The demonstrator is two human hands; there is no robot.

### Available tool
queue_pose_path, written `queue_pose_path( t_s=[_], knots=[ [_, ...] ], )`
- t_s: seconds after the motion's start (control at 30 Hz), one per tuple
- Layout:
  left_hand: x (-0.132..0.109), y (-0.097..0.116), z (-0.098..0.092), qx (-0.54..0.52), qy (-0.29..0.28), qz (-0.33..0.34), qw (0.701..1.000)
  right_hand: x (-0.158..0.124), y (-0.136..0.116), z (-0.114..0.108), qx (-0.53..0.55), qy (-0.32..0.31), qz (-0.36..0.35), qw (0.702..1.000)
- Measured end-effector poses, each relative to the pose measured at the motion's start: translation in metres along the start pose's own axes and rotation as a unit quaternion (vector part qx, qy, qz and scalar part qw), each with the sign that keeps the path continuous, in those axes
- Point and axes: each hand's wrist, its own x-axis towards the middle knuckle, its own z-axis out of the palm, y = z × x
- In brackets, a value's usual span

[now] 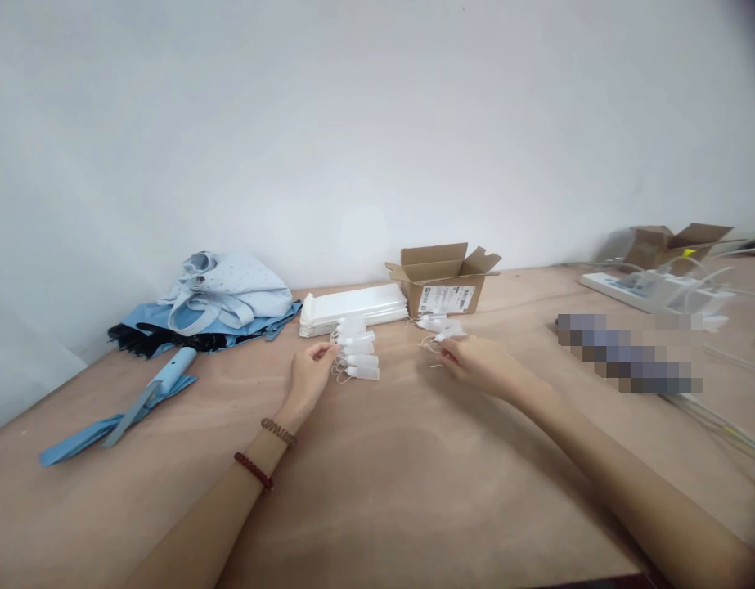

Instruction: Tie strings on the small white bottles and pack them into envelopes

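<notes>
Bare forearms reach left hand and right hand, fingers curled, grip indeterminable, at small translucent white plastic-looking pieces on the brown wooden tabletop, where pulling could tangle crowded white string loops.

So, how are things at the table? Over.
Left hand at left row of white stringed pieces. Right hand at right group. Open cardboard box behind, not blocking either hand.
</notes>
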Motion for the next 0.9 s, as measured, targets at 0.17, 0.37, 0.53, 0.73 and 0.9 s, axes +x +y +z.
queue_pose_path(
  t_s=[0.17,0.37,0.53,0.73,0.9],
  knots=[
    [0.003,-0.006,0.001,0.025,0.032,0.008,0.999,0.001,0.012,0.000,0.007,-0.007,0.014,1.000],
    [0.004,-0.008,-0.002,0.085,0.045,-0.021,0.995,-0.001,0.020,-0.002,0.000,-0.032,0.024,0.999],
    [0.006,-0.010,-0.004,0.105,0.032,-0.025,0.994,0.000,0.021,0.001,0.012,-0.039,0.025,0.999],
    [0.007,-0.012,-0.003,0.084,0.013,-0.031,0.996,0.001,0.023,0.006,0.004,-0.045,0.027,0.999],
    [0.004,-0.007,0.000,0.035,0.012,-0.038,0.999,0.002,0.024,0.011,-0.003,-0.047,0.020,0.999]
  ],
)
